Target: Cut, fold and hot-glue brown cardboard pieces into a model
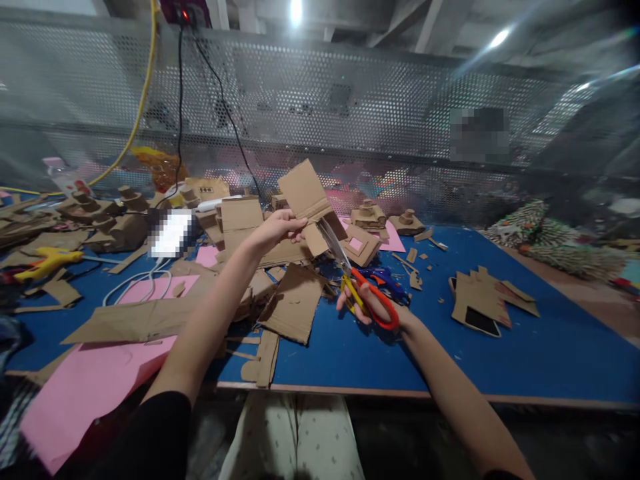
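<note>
My left hand (281,228) pinches a folded piece of brown cardboard (305,190) and holds it up above the table. My right hand (367,303) is wrapped round the handles of a pair of scissors (375,303), one handle orange and one yellow. The scissor blades reach up to the cardboard's lower flap and lie against it; whether they are cutting into it I cannot tell. Below the hands, a larger cardboard sheet (295,303) lies on the blue table (425,360). A blue glue gun (387,283) sits just behind my right hand.
Cardboard scraps and pink paper (107,393) cover the left side. A yellow glue gun (47,263) lies far left, near a lit phone (171,232) with a white cable. Cardboard pieces (480,297) lie over a dark phone (483,321) at right. A perforated metal screen (300,87) stands behind.
</note>
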Demonstrator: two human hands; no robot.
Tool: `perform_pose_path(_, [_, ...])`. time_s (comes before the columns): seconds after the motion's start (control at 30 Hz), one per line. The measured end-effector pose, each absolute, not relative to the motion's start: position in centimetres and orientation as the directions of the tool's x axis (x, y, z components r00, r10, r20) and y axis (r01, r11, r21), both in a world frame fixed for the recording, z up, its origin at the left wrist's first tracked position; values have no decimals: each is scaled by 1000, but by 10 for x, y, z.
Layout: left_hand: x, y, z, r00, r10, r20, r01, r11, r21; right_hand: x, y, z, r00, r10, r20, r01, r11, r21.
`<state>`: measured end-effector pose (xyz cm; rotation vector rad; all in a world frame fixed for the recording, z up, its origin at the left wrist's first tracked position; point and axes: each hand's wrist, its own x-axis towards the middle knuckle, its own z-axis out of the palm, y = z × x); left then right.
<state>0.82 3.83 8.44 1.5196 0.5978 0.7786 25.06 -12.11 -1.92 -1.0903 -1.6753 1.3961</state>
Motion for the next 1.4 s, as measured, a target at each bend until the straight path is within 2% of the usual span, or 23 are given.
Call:
perform_pose_path(0.2, [24, 36, 74, 537, 843, 43, -134, 34, 990, 249, -123, -15, -432, 901, -42, 120, 11, -993])
perform_pose_path(0.37, [26, 29, 79, 507, 855, 108, -114, -58, 992, 248, -128, -7, -482, 872, -82, 84, -47, -995])
perform_pose_path(0.5, [25, 26, 83, 513, 843, 163, -90, -136, 987, 248, -128, -7, -465, 883, -71, 98, -28, -995])
perform_pose_path(0.87, [15, 33, 87, 515, 826, 228, -83, -217, 973, 250, -128, -7, -450, 891, -53, 126, 5, -992])
perform_pose_path(1.2, [20, 23, 91, 510, 831, 223, -21, -247, 969, 257, -127, -11, -527, 848, -62, 73, -27, -997])
perform_pose_path(1.4, [17, 26, 89, 544, 816, 197, -50, -203, 978, 255, -127, -7, -501, 864, -54, 94, -8, -996])
